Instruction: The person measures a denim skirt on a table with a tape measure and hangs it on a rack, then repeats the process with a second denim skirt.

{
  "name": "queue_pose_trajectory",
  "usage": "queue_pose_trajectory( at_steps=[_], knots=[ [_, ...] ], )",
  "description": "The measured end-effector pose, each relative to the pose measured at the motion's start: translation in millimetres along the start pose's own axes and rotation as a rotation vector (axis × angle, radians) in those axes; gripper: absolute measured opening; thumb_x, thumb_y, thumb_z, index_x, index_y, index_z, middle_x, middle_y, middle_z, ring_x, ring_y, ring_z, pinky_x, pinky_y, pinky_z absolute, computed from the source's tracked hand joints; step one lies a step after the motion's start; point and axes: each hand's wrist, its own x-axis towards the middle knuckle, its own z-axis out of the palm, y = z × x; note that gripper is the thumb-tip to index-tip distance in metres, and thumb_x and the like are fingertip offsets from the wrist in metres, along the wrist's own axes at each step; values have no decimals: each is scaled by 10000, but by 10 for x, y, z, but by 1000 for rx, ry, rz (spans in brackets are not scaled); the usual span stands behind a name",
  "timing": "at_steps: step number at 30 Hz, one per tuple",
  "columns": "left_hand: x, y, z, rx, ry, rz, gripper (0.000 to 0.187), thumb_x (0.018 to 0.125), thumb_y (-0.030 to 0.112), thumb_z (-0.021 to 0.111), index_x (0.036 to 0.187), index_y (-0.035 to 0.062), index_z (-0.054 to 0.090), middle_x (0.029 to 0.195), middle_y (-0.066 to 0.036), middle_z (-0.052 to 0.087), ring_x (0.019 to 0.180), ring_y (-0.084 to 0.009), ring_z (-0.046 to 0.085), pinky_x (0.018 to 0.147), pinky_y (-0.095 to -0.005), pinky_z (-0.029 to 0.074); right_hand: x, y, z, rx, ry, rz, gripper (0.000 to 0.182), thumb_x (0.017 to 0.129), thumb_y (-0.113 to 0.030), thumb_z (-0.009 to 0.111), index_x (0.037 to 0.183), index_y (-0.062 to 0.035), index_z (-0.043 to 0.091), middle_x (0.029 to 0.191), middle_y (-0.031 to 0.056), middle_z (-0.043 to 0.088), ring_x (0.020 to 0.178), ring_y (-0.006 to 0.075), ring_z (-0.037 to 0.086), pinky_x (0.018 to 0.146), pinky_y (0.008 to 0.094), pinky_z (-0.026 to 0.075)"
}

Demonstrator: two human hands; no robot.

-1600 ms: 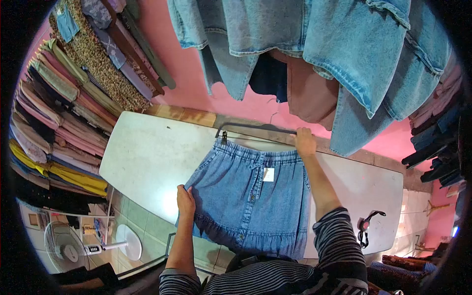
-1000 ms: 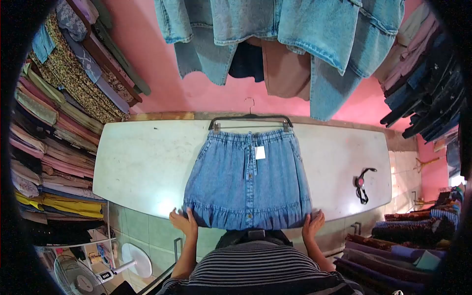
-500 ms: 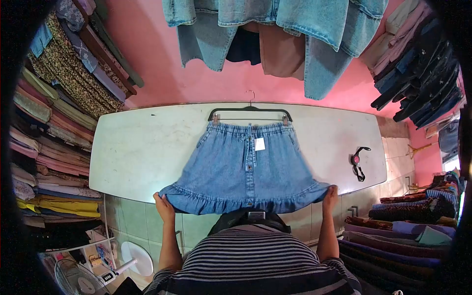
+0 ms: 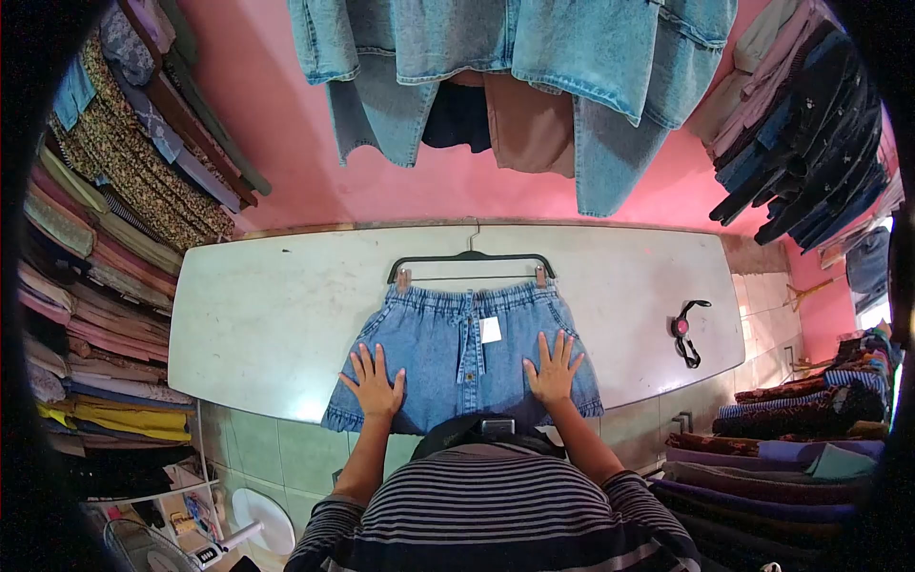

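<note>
A blue denim skirt (image 4: pixel 440 348) with an elastic waist, drawstring and front buttons lies spread on the white table. Its waistband is clipped to a black hanger (image 4: pixel 471 257) at the far side. A white tag (image 4: pixel 490 330) rests near the drawstring. My left hand (image 4: pixel 374 383) presses flat on the skirt's left side, fingers spread. On the right side of the denim, my right hand (image 4: pixel 553 374) also lies flat with its fingers apart. The lower part of the skirt hangs toward my body and is partly hidden by it.
The white table (image 4: pixel 257 315) carries a black strap with a red round part (image 4: pixel 681 326) at its right. Denim garments (image 4: pixel 581 57) hang on the pink wall ahead. Folded clothes (image 4: pixel 124 372) are stacked at left, more fabrics (image 4: pixel 762 467) at right. A fan (image 4: pixel 143 548) stands low at left.
Both hands have let go of the ruffled hem corners and moved inward and up onto the skirt, now lying flat. The hem has dropped toward my body. The view has tilted up slightly.
</note>
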Motion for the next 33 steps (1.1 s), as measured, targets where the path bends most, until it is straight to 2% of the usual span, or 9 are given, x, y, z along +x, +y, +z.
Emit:
queue_pose_trajectory(
  at_steps=[2, 14, 19, 22, 24, 27, 29, 30, 33],
  knots=[
    [85, 8, -2, 4, -32, -63, 709, 765, 521, 443, 1344, 161, 249, 1412, -136, 134, 1294, -342, 104, 948, -640, 7, 106, 64, 1, 22, -2, -3, 625, 798, -481, 436, 1327, -186, 280, 1376, 192, 181, 1264, 399, 147, 952, 629, 83],
    [780, 70, -6, 78, -73, -134, 685, 795, 500, 421, 1361, 193, 189, 1426, -106, 82, 1301, -332, 75, 946, -644, 45, 801, 41, 37, -6, -22, 27, 619, 803, -505, 406, 1334, -223, 259, 1391, 174, 150, 1277, 384, 117, 959, 630, 68],
    [1046, 43, 24, 53, -59, -116, 696, 795, 520, 404, 1364, 194, 170, 1425, -99, 88, 1298, -337, 79, 945, -649, 16, 978, -26, 56, -5, -25, 47, 614, 807, -503, 404, 1337, -234, 248, 1397, 170, 136, 1285, 372, 105, 960, 629, 65],
    [929, 0, 88, 32, -33, -87, 706, 794, 510, 412, 1363, 164, 175, 1423, -108, 93, 1298, -340, 76, 948, -643, 5, 868, -60, 36, 39, -55, 68, 632, 815, -493, 404, 1343, -186, 238, 1401, 171, 125, 1288, 367, 96, 969, 615, 69],
    [803, 57, 63, 15, 5, -59, 710, 793, 501, 420, 1360, 145, 184, 1421, -118, 100, 1298, -343, 79, 951, -639, 1, 657, -112, -20, 195, 121, 54, 665, 816, -481, 414, 1341, -116, 232, 1399, 173, 133, 1287, 367, 104, 980, 595, 76],
    [205, 177, -57, 27, 115, 24, 706, 798, 451, 454, 1355, 106, 192, 1412, -151, 117, 1296, -355, 85, 954, -631, 5, 122, -87, -85, 85, 151, 86, 691, 811, -471, 434, 1333, -65, 232, 1393, 174, 160, 1283, 363, 126, 986, 581, 91],
    [-18, 174, -83, -54, -64, -66, 698, 792, 439, 461, 1353, 112, 204, 1405, -172, 127, 1290, -371, 98, 965, -616, 13, -140, -32, -28, 93, 78, 83, 683, 809, -464, 441, 1330, -70, 240, 1389, 173, 172, 1281, 359, 138, 983, 582, 99],
    [-19, 178, -67, -57, -66, -55, 698, 792, 439, 461, 1353, 112, 204, 1405, -172, 127, 1290, -371, 98, 965, -616, 13, -207, 0, -30, 102, 6, 69, 675, 808, -456, 449, 1328, -74, 248, 1386, 172, 185, 1279, 355, 149, 980, 583, 107],
    [39, 196, -10, -40, -2, -42, 699, 788, 436, 465, 1353, 117, 206, 1406, -168, 127, 1286, -382, 99, 969, -609, 27, -185, 38, 13, 107, 6, 79, 666, 808, -446, 457, 1322, -73, 259, 1379, 169, 203, 1275, 348, 167, 977, 583, 118]
  ],
)
